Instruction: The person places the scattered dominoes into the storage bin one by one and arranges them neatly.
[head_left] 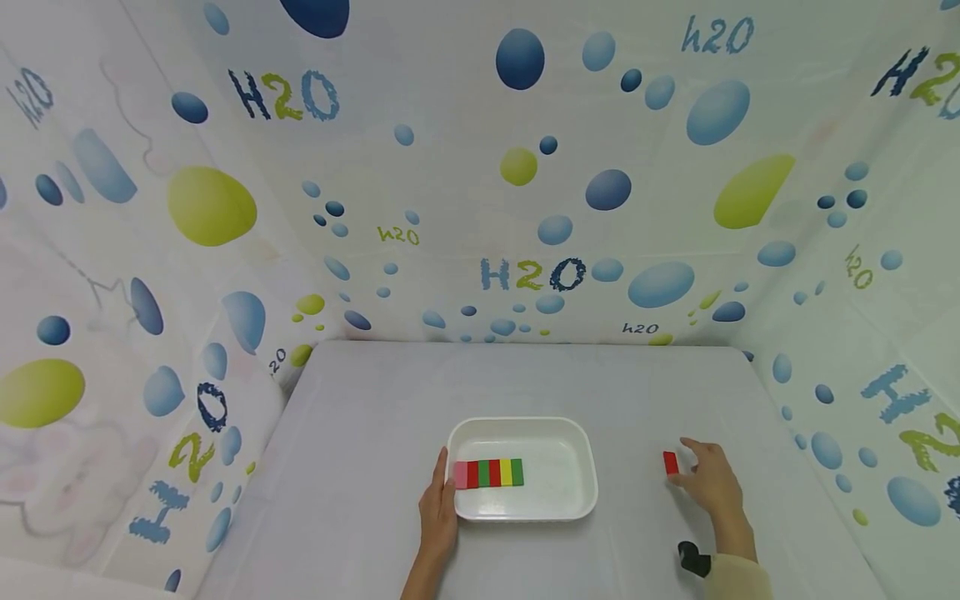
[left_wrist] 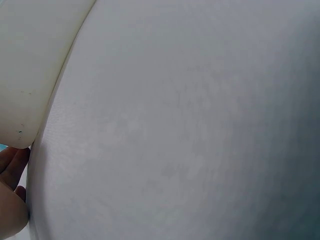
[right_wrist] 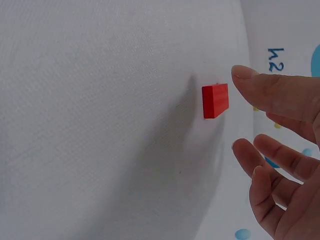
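A red block [head_left: 671,463] lies on the table to the right of the white tray [head_left: 558,510]. My right hand [head_left: 708,479] is just beside it, thumb and fingers spread with nothing between them. In the right wrist view, the thumb [right_wrist: 270,95] reaches toward the red block [right_wrist: 215,101], a small gap apart. My left hand [head_left: 438,510] rests along the tray's left side, its fingers stretched against the outer wall. Pink, red, green and yellow blocks [head_left: 489,473] stand side by side in a row in the tray's left half. Only fingers [left_wrist: 15,167] at the tray's corner show in the left wrist view.
The table [head_left: 360,400] has a pale grey cover. Behind it and at both sides hang white sheets [head_left: 450,183] printed with blue and green bubbles and "H2O". A black strap-like piece [head_left: 693,559] sits at my right wrist, by the cream sleeve [head_left: 738,577].
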